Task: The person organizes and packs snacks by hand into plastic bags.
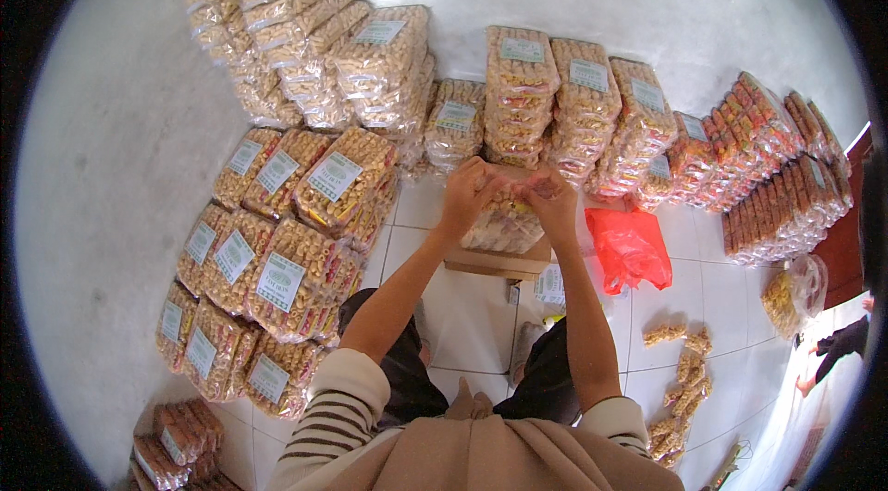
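Note:
In front of me a clear plastic bag of pale snacks stands on a low brown cardboard box. My left hand pinches the top of this bag at its left side, fingers closed. At the right side my right hand is closed on the bag's top edge too. A small reddish-brown patch shows by the right fingertips; what it is cannot be made out. Both forearms reach forward over my knees. Just right of the box lies a crumpled red plastic bag.
Stacked snack packs line the far wall, and more packs are piled at the left. Reddish packs and brown packs stand at the right. Small loose packets lie on the tiles. Another person's arm shows far right.

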